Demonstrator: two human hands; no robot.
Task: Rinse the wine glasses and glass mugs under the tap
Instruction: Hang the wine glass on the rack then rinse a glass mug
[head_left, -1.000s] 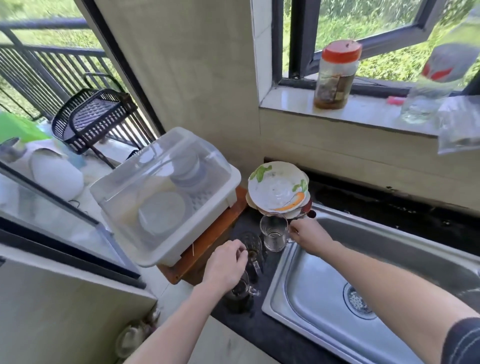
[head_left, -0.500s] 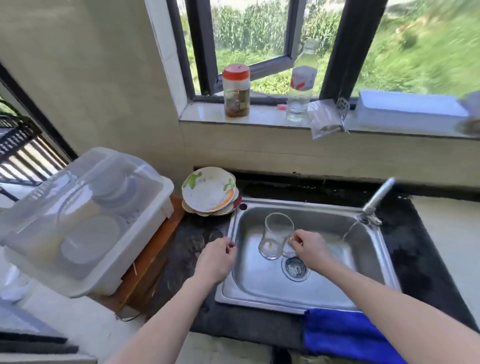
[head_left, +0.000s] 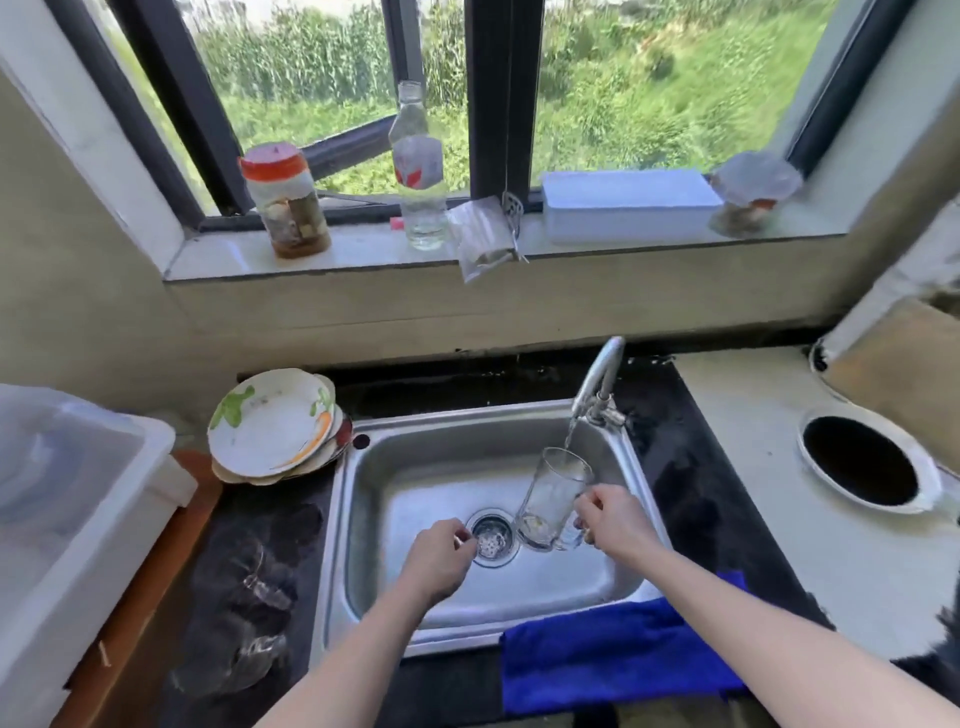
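Observation:
A clear glass mug (head_left: 551, 501) hangs tilted over the steel sink (head_left: 415, 457), its mouth right under the tap (head_left: 597, 382). A thin stream of water runs from the tap into it. My right hand (head_left: 610, 522) grips the mug by its handle. Over the sink near the drain (head_left: 490, 538), my left hand (head_left: 441, 558) hovers with fingers loosely curled and nothing in it. Several other clear glasses (head_left: 260, 613) stand blurred on the dark counter left of the sink.
A stack of painted plates (head_left: 275, 423) leans at the sink's back left corner. A white dish box (head_left: 78, 519) sits further left. A blue cloth (head_left: 618, 657) lies on the front edge. The sill holds a jar (head_left: 285, 200), a bottle (head_left: 418, 171) and a white box (head_left: 628, 208).
My right hand carried the mug from the counter by the plates across the sink to under the running tap. My left hand left the glasses on the counter and came over the sink.

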